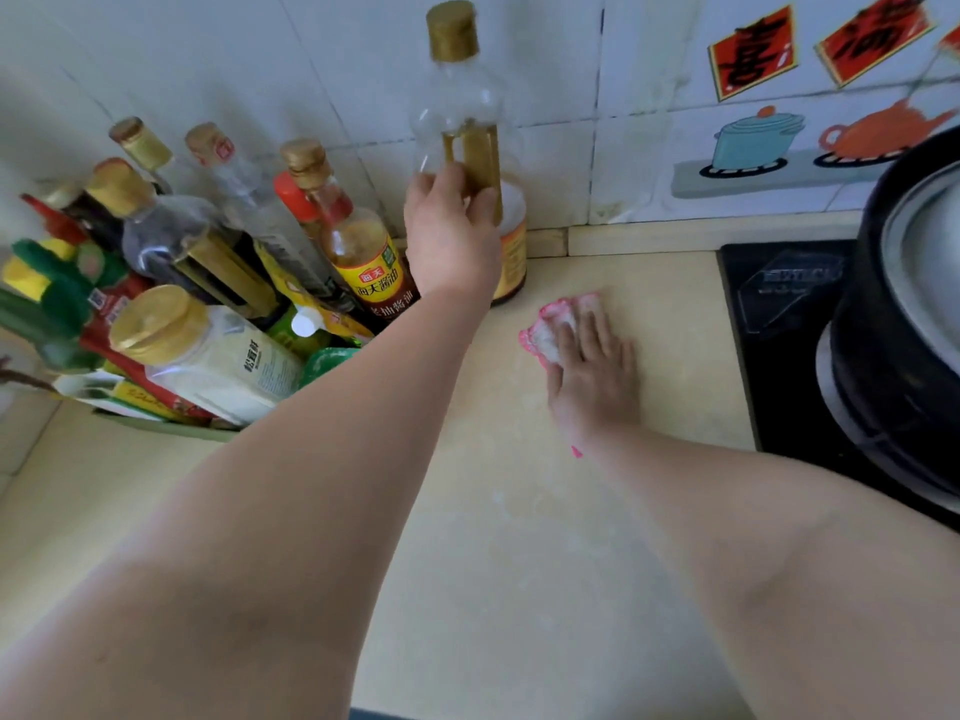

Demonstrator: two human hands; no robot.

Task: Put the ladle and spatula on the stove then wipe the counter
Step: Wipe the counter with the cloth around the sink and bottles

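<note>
Counter (519, 537) fills most of the view, pale and bare, and serves as the landmark. At its right edge sits the stove (769, 304), carrying a big dark pot (893, 324); no ladle or spatula shows anywhere. At its back left stands a crowd of bottles (208, 262). Above its back edge the left hand (449, 236) has its fingers wrapped around a clear bottle (460, 122), lifted off the surface. On the counter's middle the right hand (592, 371) presses flat, fingers spread, on a pink cloth (550, 330). Wiping is underway; next, probably, sweep the cloth under the raised bottle.
</note>
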